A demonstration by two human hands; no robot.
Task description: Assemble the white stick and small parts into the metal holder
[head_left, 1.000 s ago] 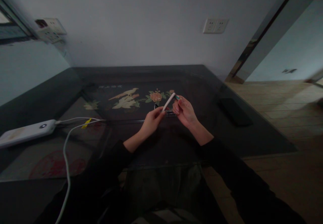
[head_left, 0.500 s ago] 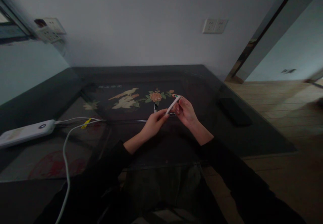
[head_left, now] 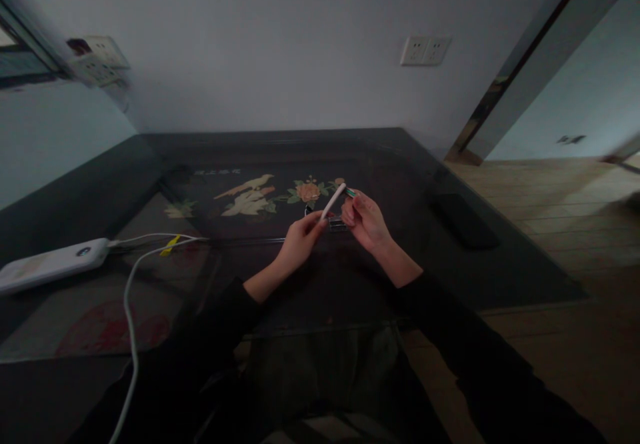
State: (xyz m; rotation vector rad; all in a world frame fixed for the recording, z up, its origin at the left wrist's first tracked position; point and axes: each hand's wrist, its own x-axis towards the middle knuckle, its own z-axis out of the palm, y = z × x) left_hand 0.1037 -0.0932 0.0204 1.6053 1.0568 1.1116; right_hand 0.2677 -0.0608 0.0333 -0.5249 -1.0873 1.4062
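**First inspector:** State the condition of the left hand (head_left: 301, 236).

**Second inspector:** Grasping. Thumb and fingers pinch the lower end of a slender white stick (head_left: 333, 202). The stick slants upward to the right, in front of the person, over the counter (head_left: 320, 291).

**First inspector:** And the right hand (head_left: 367, 221)?

**Second inspector:** Also grasping. Its thumb and curled fingers grip a small green-striped piece (head_left: 351, 192), which sticks out toward the upper end of the white stick. The two meet or nearly meet; contact cannot be confirmed. The piece is too small to identify.

**First inspector:** Items near the hands?

**Second inspector:** A shiny dark item (head_left: 337, 224) shows between them, partly hidden; its type cannot be determined. The counter has a glossy dark surface with a bird-and-flower picture (head_left: 308, 193) beyond the hands.

**First inspector:** Remaining items?

**Second inspector:** To the right, well apart from the hands, lies a flat black rectangular object (head_left: 465, 221). At far left lies a white oblong device (head_left: 53, 265) with a round dark mark. A white cable (head_left: 131, 317) bearing a yellow tag (head_left: 171, 245) runs near it. A double wall socket (head_left: 425, 51) is fixed above the counter.
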